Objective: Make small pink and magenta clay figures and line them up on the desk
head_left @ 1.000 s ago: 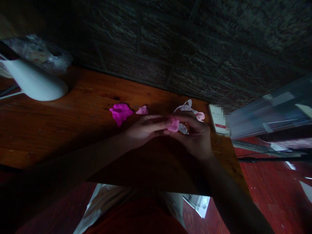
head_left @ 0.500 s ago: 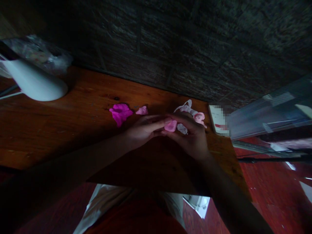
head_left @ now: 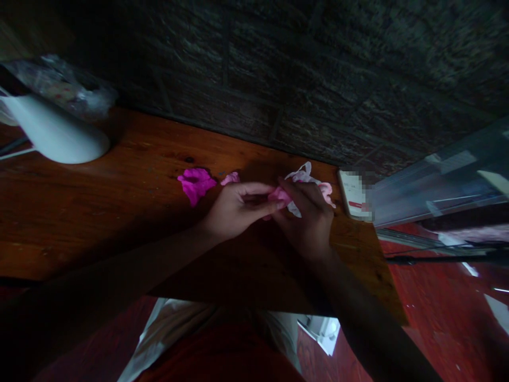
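Note:
Between my two hands is a soft pink lump that looks like modelling clay. My left hand grips it from the left, thumb along its near side. From the right, my right hand pinches the same lump, its fingers hiding part of it. Left of my hands lie a flat magenta piece with ragged edges and a small light pink piece. Behind my right hand is a crumpled whitish piece, with a pale pink piece beside it.
The wooden table runs along a dark brick-patterned wall. A phone lies near its right end, beside a clear plastic panel. At the left stand a white, smooth, rounded object and a crumpled plastic bag.
The fingers of both hands have shifted around the pink lump, which now looks more stretched. My left hand has turned, showing more of its back. The pieces on the table stay put.

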Motion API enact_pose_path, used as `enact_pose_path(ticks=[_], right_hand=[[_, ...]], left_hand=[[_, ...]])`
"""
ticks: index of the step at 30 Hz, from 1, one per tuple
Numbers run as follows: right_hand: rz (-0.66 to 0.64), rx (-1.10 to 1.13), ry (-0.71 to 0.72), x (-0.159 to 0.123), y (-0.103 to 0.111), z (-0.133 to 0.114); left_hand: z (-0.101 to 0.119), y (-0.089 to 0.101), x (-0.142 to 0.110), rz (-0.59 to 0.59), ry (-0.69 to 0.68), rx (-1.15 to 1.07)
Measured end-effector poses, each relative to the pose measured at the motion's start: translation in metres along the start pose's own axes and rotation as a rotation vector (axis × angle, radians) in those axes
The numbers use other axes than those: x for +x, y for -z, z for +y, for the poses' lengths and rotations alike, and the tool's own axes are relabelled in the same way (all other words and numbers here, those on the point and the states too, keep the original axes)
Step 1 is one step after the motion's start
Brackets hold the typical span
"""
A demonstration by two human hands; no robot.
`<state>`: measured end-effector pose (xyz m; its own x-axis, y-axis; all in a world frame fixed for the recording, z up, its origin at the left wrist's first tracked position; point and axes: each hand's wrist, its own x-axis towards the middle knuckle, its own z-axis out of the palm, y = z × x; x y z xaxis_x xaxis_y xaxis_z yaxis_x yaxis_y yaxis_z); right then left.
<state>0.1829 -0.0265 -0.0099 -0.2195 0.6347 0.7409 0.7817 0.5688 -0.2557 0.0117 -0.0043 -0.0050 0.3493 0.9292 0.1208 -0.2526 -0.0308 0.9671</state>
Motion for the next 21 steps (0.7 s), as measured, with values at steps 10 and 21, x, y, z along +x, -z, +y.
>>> enact_pose_path(ticks=[10, 21], right_hand=[[0.026, 0.015, -0.014, 0.0003, -0.001, -0.0009], [-0.035, 0.291, -0.093, 0.0012, 0.0018, 0.0021]], left_hand=[[-0.0049, 0.0005, -0.0004, 0.011, -0.045, -0.017], [-0.0049, 0.0072, 0.003, -0.149, 0.204, -0.329]])
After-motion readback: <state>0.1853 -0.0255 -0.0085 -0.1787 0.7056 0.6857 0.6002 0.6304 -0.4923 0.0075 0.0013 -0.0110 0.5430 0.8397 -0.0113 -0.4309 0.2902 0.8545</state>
